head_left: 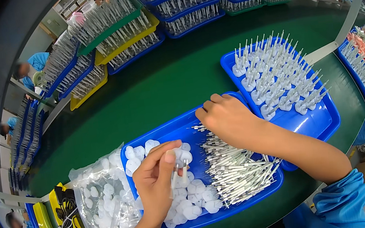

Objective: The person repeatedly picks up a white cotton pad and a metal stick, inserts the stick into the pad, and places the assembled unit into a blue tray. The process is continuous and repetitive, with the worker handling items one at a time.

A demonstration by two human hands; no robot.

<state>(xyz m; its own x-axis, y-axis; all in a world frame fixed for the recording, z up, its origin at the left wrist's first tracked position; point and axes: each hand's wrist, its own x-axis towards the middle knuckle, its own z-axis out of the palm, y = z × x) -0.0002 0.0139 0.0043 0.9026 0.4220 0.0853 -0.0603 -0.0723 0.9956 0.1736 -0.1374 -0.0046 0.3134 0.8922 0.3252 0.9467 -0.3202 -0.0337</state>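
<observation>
My left hand is closed around a white round plastic piece with a scalloped edge, and thin rods point downward from it. My right hand reaches over a pile of thin white rods with metal tips. Its fingers curl down at the far end of that pile, and whatever they hold is hidden. Both hands are above a blue tray. Loose white scalloped pieces lie in its left part, the rods in its right.
Right of it, another blue tray holds white pieces with upright rods. A clear bag of white pieces lies left. Stacked filled trays line the green table's far side. Black cables lie far left. Other people sit around.
</observation>
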